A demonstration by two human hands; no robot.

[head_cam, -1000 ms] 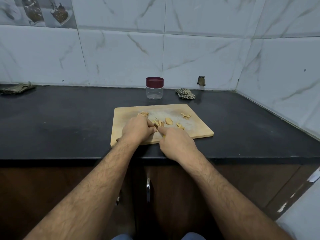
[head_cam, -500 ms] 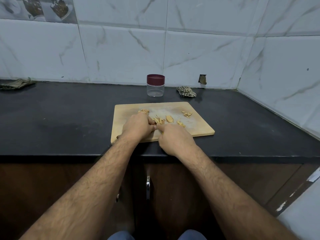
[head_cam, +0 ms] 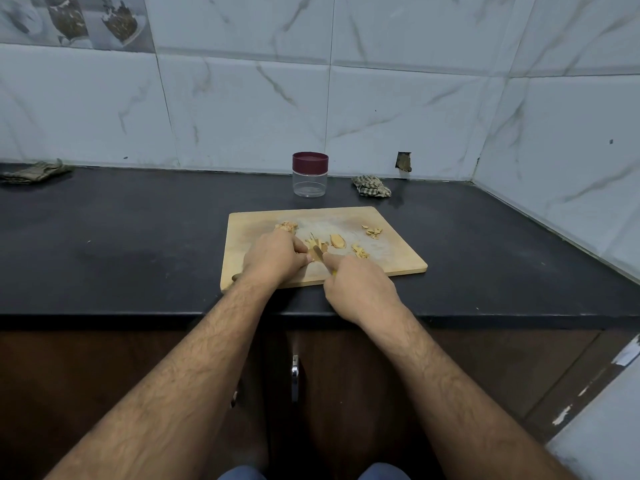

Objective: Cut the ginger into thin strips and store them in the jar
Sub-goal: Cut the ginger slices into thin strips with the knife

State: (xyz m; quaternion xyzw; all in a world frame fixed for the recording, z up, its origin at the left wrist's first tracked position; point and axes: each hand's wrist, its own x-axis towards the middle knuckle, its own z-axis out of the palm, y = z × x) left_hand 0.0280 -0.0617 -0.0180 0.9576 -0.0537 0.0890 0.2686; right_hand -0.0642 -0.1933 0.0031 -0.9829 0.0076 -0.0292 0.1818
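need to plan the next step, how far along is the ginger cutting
Partly done: cut ginger strips lie on the cutting board. In hand: the left hand holds a piece down while the right hand works a knife. Left: a slice is uncut, and the jar is empty, lid on.

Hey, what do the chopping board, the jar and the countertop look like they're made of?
Chopping board: pale wood, matte, going by the tan colour and a whitish worn patch mid-board.
Jar: clear body, likely plastic though glass is possible; the maroon lid looks like opaque plastic.
Countertop: black, polished stone by the look, perhaps granite, with a soft sheen.
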